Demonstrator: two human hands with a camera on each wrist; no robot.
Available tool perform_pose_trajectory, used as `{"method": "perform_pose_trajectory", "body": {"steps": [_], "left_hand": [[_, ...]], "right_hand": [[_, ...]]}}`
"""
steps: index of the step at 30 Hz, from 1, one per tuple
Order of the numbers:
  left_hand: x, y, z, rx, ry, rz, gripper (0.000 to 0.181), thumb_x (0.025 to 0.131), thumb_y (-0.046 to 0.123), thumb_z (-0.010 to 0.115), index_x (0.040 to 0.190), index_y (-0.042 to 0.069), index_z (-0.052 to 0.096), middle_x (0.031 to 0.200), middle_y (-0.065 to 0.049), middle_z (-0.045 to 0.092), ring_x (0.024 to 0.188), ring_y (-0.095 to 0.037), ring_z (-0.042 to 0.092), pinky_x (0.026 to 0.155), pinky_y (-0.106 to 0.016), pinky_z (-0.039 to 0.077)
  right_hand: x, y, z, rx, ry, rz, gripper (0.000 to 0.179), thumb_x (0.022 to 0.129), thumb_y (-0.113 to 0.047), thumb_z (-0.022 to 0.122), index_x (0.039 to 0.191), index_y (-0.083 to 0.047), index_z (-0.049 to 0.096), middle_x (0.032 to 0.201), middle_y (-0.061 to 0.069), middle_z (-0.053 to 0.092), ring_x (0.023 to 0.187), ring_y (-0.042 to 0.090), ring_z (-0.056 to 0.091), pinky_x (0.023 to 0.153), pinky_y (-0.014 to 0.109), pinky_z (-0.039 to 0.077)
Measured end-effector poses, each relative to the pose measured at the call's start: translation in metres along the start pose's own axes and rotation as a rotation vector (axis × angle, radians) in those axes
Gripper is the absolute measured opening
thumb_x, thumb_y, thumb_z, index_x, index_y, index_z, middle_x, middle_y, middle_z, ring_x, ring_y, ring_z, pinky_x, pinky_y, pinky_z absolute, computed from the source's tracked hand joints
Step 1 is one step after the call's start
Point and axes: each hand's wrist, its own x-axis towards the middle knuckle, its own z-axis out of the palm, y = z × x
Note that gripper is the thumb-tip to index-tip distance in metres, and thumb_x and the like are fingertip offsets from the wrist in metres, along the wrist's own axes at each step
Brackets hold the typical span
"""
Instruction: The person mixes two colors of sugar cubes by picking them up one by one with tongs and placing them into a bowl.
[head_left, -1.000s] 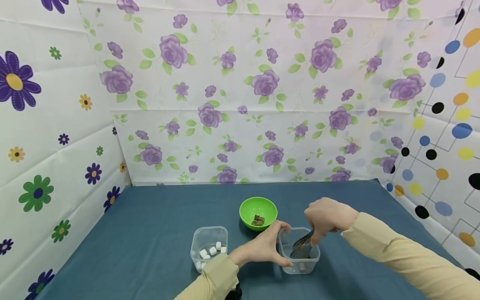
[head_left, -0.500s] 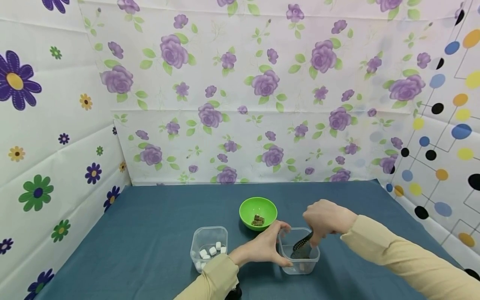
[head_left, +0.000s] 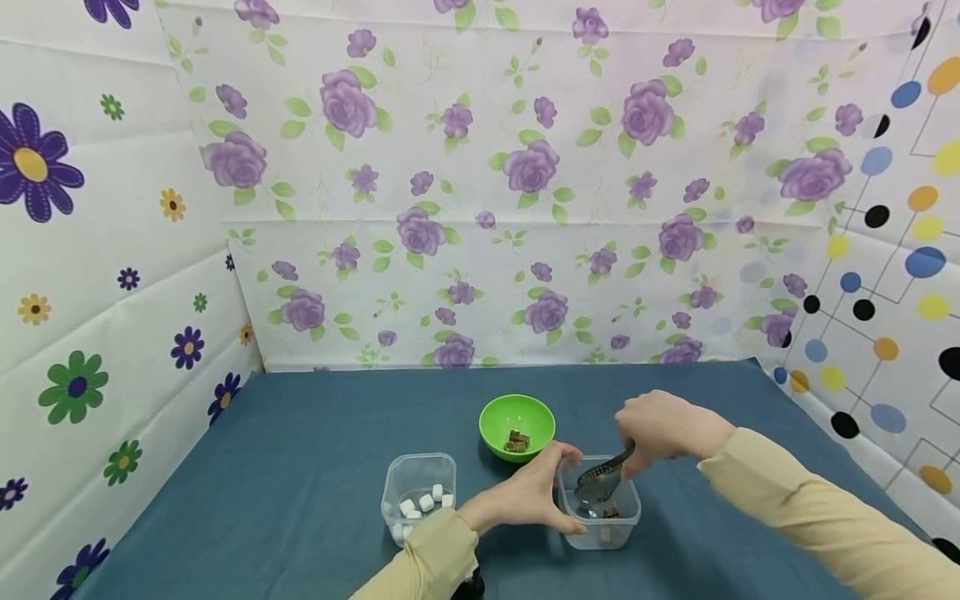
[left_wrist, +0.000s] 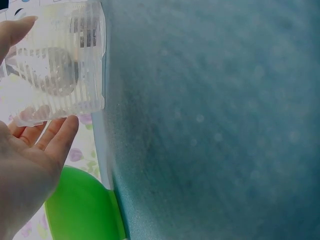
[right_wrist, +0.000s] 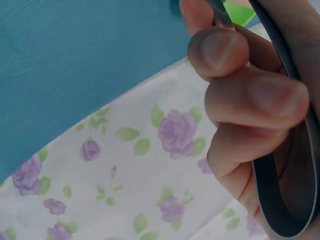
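My right hand (head_left: 670, 423) grips dark metal tongs (head_left: 600, 482) with perforated ends, which reach down inside a clear plastic container (head_left: 630, 523). In the right wrist view, the curled fingers (right_wrist: 257, 97) wrap the tongs, whose U-shaped bend (right_wrist: 282, 227) shows below them. A small brown cube (head_left: 611, 512) lies in the container near its front right. My left hand (head_left: 525, 492) holds that container from its left side, thumb at the near wall and fingers at the far one. Through its ribbed wall in the left wrist view, the rounded tong end (left_wrist: 57, 72) shows.
Just behind the container stands a green bowl (head_left: 517, 407) with several brown cubes (head_left: 517, 442) in it. Left of my left hand, another clear container (head_left: 397, 479) holds several white cubes (head_left: 426, 502). Blue cloth (head_left: 322, 467) covers the table; flowered sheets (head_left: 480, 275) hang behind.
My right hand has risen slightly and shifted right. The tongs now lie more tilted, their ends further left, and a brown cube shows beside them. My left hand stays in place.
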Motion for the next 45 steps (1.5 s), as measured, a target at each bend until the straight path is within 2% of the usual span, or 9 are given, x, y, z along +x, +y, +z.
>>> {"method": "perform_pose_trajectory", "body": {"steps": [7,13,16,24,35,45], "left_hand": [[-0.001,0.001,-0.001,0.001,0.005,-0.018,0.074,0.076,0.024,0.075,0.132,0.006,0.03,0.124,-0.003,0.035,0.107,-0.012,0.041,0.084,-0.025,0.04],[-0.001,0.001,-0.002,0.012,0.006,-0.008,0.073,0.077,0.024,0.074,0.132,0.007,0.029,0.125,-0.004,0.034,0.109,-0.013,0.041,0.085,-0.026,0.04],[-0.001,0.001,-0.002,0.011,-0.002,0.006,0.072,0.077,0.024,0.074,0.131,0.005,0.029,0.125,-0.005,0.034,0.11,-0.014,0.041,0.085,-0.026,0.04],[-0.001,0.002,-0.003,-0.005,-0.004,-0.008,0.071,0.077,0.023,0.074,0.131,0.008,0.03,0.125,-0.005,0.034,0.11,-0.021,0.041,0.085,-0.026,0.04],[-0.001,0.002,-0.001,0.003,0.0,-0.007,0.072,0.077,0.024,0.074,0.13,0.007,0.03,0.123,-0.005,0.035,0.109,-0.019,0.042,0.085,-0.026,0.04],[-0.001,0.0,0.0,-0.023,-0.001,-0.02,0.071,0.076,0.023,0.074,0.13,0.009,0.03,0.124,-0.004,0.035,0.112,-0.019,0.041,0.086,-0.025,0.041]], "right_hand": [[-0.007,0.019,0.005,0.106,0.034,-0.031,0.045,0.071,-0.04,0.074,0.043,-0.022,0.044,0.035,-0.012,0.031,0.029,0.004,0.032,0.034,0.022,0.03],[-0.015,0.029,0.008,0.208,0.037,-0.04,0.041,0.075,-0.042,0.07,0.045,-0.024,0.049,0.035,-0.012,0.034,0.027,0.004,0.034,0.033,0.023,0.035],[-0.019,0.031,0.006,0.245,0.036,-0.038,0.041,0.076,-0.045,0.068,0.046,-0.024,0.05,0.035,-0.012,0.034,0.027,0.004,0.034,0.034,0.023,0.037],[-0.033,0.035,-0.005,0.318,0.039,-0.026,0.039,0.078,-0.045,0.066,0.049,-0.024,0.051,0.037,-0.012,0.034,0.028,0.003,0.033,0.035,0.025,0.039],[-0.044,0.052,-0.014,0.35,0.072,0.01,0.042,0.078,-0.051,0.062,0.052,-0.021,0.05,0.038,-0.011,0.038,0.029,0.005,0.035,0.037,0.025,0.04],[-0.032,0.064,-0.013,0.293,0.136,0.034,0.044,0.079,-0.052,0.061,0.051,-0.021,0.05,0.037,-0.011,0.038,0.028,0.006,0.038,0.041,0.025,0.042]]}}
